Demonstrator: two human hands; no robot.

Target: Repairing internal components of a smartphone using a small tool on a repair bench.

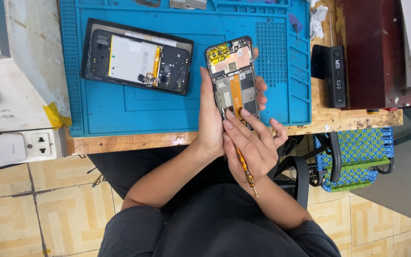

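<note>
Left hand [210,121] is gripping an opened black smartphone frame with exposed boards and orange ribbon cable [234,76] above the blue rubber work mat [120,114] on the wooden desk [348,119]; right hand [253,143] is pinching a slim orange-handled screwdriver [246,173], tip at the frame's lower edge; a second dismantled phone with white battery [136,62] is lying well apart on the mat.

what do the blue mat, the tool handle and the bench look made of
Mat: likely silicone or soft rubber, matte blue, with moulded ridges and a grid of small cells. Tool handle, in the right hand: looks like orange plastic with a brassy knurled end; partly hidden, so unsure. Bench: pale wood, grain showing, edge worn and chipped.
</note>
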